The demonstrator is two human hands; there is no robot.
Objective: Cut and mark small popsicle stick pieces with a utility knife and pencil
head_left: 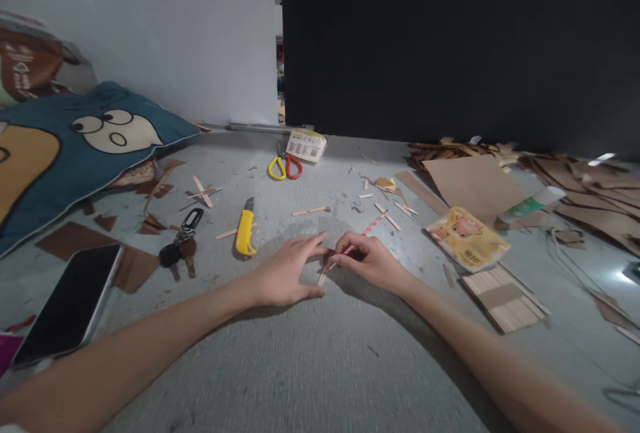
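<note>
My left hand (287, 272) rests on the grey floor, its fingers pressing down a small wooden stick (323, 278). My right hand (370, 260) is closed around a red-and-white striped pencil (373, 223), whose tip meets the stick between the two hands. Loose wooden sticks (311, 210) lie scattered just beyond the hands.
A yellow utility knife (245, 230) and keys (179, 243) lie left of the hands, a phone (70, 303) at the near left. Yellow-and-red scissors (285, 166) sit farther back. A stick panel (503, 296), yellow packet (467, 236), glue bottle (533, 205) and cardboard pieces (475, 180) are right. A pillow (75, 146) is left.
</note>
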